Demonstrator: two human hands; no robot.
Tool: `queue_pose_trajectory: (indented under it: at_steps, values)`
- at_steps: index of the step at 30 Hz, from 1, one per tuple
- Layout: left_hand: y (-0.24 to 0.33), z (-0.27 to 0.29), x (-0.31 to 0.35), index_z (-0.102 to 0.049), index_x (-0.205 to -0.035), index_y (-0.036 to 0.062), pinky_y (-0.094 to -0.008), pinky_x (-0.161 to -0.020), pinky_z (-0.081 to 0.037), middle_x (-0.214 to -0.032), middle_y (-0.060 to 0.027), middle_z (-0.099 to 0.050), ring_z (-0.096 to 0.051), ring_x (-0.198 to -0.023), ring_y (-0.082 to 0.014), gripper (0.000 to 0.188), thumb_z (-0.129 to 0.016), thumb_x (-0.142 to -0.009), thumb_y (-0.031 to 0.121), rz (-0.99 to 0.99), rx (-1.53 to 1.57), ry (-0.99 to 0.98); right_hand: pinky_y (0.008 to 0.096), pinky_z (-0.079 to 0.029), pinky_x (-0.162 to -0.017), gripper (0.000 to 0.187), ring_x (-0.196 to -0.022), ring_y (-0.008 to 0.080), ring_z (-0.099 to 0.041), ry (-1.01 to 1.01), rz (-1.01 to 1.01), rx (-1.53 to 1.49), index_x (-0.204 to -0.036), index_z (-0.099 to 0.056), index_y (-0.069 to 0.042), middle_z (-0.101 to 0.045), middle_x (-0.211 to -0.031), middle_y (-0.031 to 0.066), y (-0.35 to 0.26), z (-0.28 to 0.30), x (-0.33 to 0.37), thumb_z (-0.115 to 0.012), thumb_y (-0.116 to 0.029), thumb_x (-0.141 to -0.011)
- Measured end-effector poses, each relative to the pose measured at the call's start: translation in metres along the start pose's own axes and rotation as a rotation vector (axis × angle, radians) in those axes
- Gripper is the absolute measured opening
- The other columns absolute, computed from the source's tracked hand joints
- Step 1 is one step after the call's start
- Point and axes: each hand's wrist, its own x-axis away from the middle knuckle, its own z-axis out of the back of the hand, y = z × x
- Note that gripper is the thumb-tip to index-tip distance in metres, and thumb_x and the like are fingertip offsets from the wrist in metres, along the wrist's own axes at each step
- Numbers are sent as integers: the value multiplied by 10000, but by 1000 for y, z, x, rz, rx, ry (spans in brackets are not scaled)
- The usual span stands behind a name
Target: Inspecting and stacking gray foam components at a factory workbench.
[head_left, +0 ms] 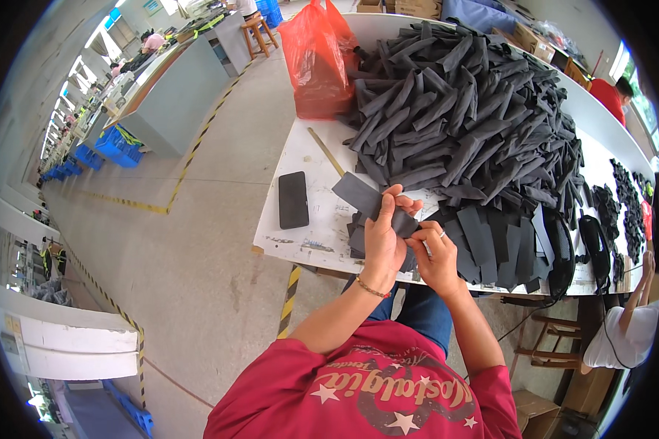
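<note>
Both my hands meet over the near edge of a white table. Between thumb and fingers, my left hand grips a flat dark grey fabric strip, whose free end points up and left. My right hand pinches the strip's other end, fingertips closed on it. Below and beside my hands lie more flat dark fabric pieces along the table edge. A tall heap of folded dark grey fabric pieces rises just beyond. To the left of my hands lies a black phone-shaped slab.
A red plastic bag stands left of the heap, with a thin yellowish ruler-like strip below it. Black looped items hang over the edge at right. A co-worker in white is at the far right; a wooden stool stands nearby.
</note>
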Motion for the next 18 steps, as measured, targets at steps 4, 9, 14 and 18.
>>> queue_pose_trajectory:
  at_steps: [4, 9, 14, 18]
  values:
    - [-3, 0, 1, -551, -1162, 14, -352, -871, -495, -864, -45, -633, -631, -890, -208, 338, -563, -972, 293, -11, 2, 7, 336, -485, -627, 155, -732, 302, -610, -2, -11, -8, -861, -573, -5, -607, -897, 143, 1, 0, 1, -678, 63, -769]
    - [-4, 1, 1, -554, -1156, 16, -348, -864, -496, -873, -50, -632, -631, -892, -211, 325, -539, -985, 291, -13, 11, 8, 342, -496, -583, 108, -697, 301, -615, -12, -5, -9, -863, -595, 0, -618, -928, 157, 1, 1, -1, -653, 55, -791]
    - [-4, 2, 1, -558, -1151, 15, -346, -862, -494, -876, -54, -632, -632, -894, -213, 321, -518, -995, 292, -5, -17, 23, 336, -493, -574, 110, -686, 298, -613, -5, 27, -9, -866, -596, 1, -617, -927, 155, 5, -1, 0, -650, 58, -790]
    - [-4, 4, 2, -557, -1152, 10, -353, -861, -495, -877, -56, -633, -633, -895, -217, 326, -515, -996, 293, -12, -18, 18, 335, -491, -573, 106, -677, 296, -608, -24, -10, -24, -863, -599, 4, -615, -922, 155, 3, -1, -1, -646, 63, -788]
